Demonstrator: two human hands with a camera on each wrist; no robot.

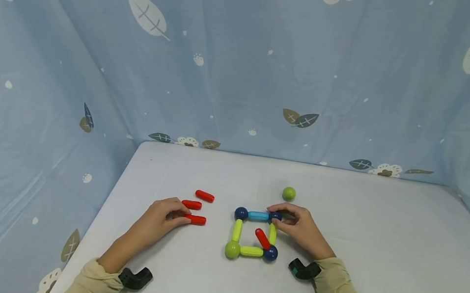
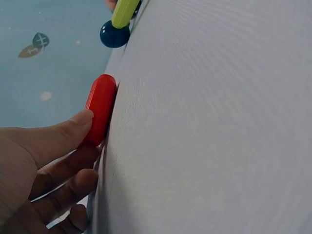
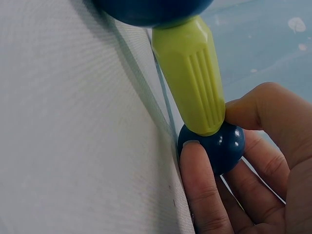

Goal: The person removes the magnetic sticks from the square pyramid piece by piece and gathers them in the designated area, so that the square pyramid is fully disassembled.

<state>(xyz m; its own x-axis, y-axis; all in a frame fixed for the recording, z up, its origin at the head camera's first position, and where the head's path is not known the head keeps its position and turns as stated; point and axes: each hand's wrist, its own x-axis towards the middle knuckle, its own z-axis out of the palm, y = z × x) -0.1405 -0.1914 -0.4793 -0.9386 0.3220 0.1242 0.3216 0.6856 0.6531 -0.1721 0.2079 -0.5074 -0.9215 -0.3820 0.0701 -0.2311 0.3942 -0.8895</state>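
My left hand (image 1: 162,214) pinches the end of a red rod (image 1: 197,220) lying on the table; in the left wrist view the thumb presses that red rod (image 2: 101,109). With thumb and fingers, my right hand (image 1: 301,228) grips a dark blue ball (image 3: 222,148), the far right corner of a square frame. One light blue rod (image 1: 258,216) and three yellow-green rods (image 1: 251,251) form its sides. Its other corners are a blue ball (image 1: 241,213), a green ball (image 1: 232,249) and another blue ball (image 1: 270,253). A red rod (image 1: 262,238) slants from the near right ball.
Two more red rods, one partly behind the left fingers (image 1: 192,205) and one farther back (image 1: 204,196), lie on the white table (image 1: 383,235). A loose green ball (image 1: 288,193) sits beyond the frame. Blue patterned cloth (image 1: 245,68) hangs behind the table.
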